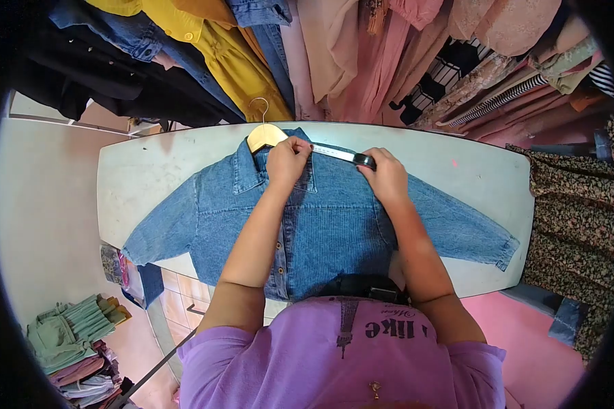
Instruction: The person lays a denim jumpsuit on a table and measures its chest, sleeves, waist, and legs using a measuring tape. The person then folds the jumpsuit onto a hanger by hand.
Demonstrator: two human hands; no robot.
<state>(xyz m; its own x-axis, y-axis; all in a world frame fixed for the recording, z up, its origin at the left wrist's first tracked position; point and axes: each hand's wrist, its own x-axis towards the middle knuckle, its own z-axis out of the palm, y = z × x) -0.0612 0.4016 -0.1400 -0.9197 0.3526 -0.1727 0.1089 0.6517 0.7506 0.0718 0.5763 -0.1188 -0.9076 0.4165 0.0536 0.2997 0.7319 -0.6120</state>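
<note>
A blue denim shirt (327,235) lies spread on a white table, sleeves out to both sides and collar away from me. A wooden hanger (266,136) with a metal hook sits inside its neck. My left hand (288,162) is closed at the collar, pinching the end of a white tape measure (334,153). The tape stretches along the shoulder to its dark case. My right hand (385,176) grips that case near the shoulder seam, fingers wrapped round it. The shirt's lower front is hidden behind my arms and body.
The white table (471,160) has rounded ends. Hanging clothes (334,61) crowd its far edge. A floral dress (569,225) hangs at the right end. Folded clothes (75,341) are stacked at lower left. A dark strap or pole (157,368) slants near my left side.
</note>
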